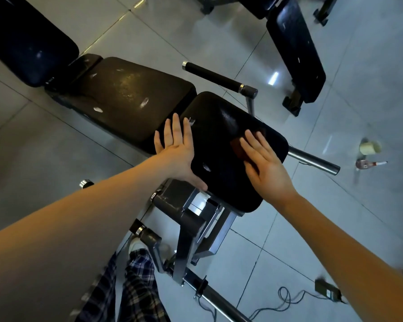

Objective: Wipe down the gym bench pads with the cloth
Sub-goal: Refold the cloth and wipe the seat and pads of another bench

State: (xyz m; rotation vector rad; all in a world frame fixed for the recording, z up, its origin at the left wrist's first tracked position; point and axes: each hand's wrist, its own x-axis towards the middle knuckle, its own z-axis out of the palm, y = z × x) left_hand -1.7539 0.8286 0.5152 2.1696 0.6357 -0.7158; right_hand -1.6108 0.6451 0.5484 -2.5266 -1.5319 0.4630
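1. Upper left to centre: long worn black vinyl bench pad [126, 96], scuffed w/ white marks, lies diagonally. Prob. not wiped yet.
2. Centre: left hand [176, 149] is open, fingers straight, flat against the left edge of the small black squarish seat pad [219, 122]. Looks like bracing.
3. Dark red-brown cloth [237, 147] sits on the seat pad, right of centre, mostly under the fingers.
4. Right hand [265, 168] is open, palm flat, pressing the cloth; it's the nearer hand. Unwiped pad lies to the upper left, so the stroke should go that way, along the bench's long axis.

head view | worn on head – looks steeply down | close over seat pad [223, 135]
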